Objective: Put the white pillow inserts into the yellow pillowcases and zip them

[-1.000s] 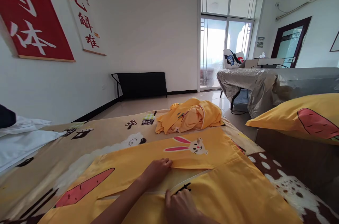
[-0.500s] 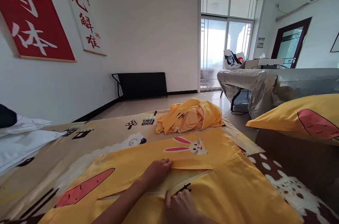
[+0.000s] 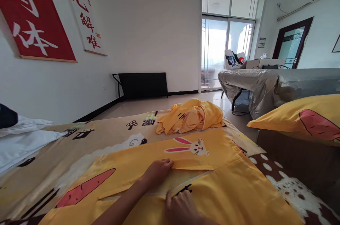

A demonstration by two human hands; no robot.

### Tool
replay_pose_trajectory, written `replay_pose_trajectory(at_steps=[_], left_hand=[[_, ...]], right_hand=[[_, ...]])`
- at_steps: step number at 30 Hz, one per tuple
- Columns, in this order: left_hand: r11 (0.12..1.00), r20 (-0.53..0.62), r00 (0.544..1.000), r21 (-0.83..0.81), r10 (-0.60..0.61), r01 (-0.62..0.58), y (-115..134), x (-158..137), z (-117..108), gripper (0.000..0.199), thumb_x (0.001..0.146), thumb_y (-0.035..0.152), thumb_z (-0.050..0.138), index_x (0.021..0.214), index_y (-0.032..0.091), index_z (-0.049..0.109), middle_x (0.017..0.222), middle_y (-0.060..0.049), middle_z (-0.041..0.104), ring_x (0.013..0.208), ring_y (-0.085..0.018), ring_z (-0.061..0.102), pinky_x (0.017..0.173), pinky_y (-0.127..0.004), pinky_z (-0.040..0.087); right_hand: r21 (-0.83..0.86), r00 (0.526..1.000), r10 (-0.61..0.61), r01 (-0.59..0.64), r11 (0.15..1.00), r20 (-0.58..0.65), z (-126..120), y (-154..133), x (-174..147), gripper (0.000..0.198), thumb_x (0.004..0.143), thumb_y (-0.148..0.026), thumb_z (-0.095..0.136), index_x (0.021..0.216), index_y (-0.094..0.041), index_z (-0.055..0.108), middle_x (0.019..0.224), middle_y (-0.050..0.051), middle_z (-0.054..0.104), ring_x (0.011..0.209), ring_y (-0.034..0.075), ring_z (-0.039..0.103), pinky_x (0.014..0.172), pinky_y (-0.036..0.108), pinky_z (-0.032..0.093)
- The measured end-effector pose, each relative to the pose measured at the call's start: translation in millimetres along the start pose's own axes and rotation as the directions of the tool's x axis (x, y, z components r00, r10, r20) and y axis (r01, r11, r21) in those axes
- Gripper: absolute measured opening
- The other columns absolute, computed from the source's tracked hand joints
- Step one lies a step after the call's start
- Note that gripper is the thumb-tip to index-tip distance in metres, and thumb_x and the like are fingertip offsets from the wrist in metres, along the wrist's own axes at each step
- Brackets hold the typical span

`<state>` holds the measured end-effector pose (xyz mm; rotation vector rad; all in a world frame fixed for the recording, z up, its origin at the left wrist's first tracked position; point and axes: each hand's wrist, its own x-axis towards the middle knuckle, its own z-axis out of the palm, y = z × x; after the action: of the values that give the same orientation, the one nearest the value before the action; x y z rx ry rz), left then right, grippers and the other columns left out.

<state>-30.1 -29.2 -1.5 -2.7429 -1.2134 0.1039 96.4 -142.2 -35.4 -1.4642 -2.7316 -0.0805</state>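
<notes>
A yellow cloth cover (image 3: 225,189), printed with a white rabbit and a red carrot, lies spread on the bed in front of me. Across its middle runs a long slit that gapes, showing paler fabric inside and a light strip along the lower edge. My left hand (image 3: 158,172) is closed on the slit's upper edge, below the rabbit's ears. Closer to me, my right hand (image 3: 183,207) grips the lower edge beside a small black print. Its thumb and fingers are pressed together on the cloth. The fingertips of both hands are partly hidden.
A crumpled heap of yellow cloth (image 3: 192,117) lies behind the cover, on a patterned blanket (image 3: 111,133). White fabric (image 3: 29,136) is at left. At right rests a yellow carrot-print pillow (image 3: 300,115). Beyond stands a plastic-draped table (image 3: 262,79).
</notes>
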Motion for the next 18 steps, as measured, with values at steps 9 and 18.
replay_pose_trajectory(at_steps=[9, 18], left_hand=[[0.999, -0.015, 0.999, 0.008, -0.05, 0.05, -5.5, 7.5, 0.9, 0.027, 0.088, 0.013, 0.032, 0.097, 0.016, 0.058, 0.099, -0.011, 0.066, 0.09, -0.027, 0.064, 0.074, -0.039, 0.051], [0.996, -0.043, 0.995, -0.015, -0.094, 0.093, -15.4, 17.0, 5.8, 0.027, 0.091, 0.02, 0.031, 0.096, 0.017, 0.057, 0.101, -0.009, 0.066, 0.093, -0.026, 0.064, 0.076, -0.038, 0.05]], right_hand=[[-0.062, 0.995, -0.05, 0.045, 0.997, -0.091, 10.0, 0.4, 4.6, 0.047, 0.073, -0.022, 0.058, 0.113, 0.001, 0.059, 0.062, 0.014, 0.065, 0.05, 0.023, 0.06, 0.044, 0.031, 0.042], [-0.019, 0.995, -0.089, 0.088, 0.996, -0.048, -7.2, -5.9, 1.6, 0.019, 0.07, -0.02, 0.06, 0.084, -0.007, 0.063, 0.065, 0.015, 0.065, 0.052, 0.024, 0.061, 0.047, 0.033, 0.047]])
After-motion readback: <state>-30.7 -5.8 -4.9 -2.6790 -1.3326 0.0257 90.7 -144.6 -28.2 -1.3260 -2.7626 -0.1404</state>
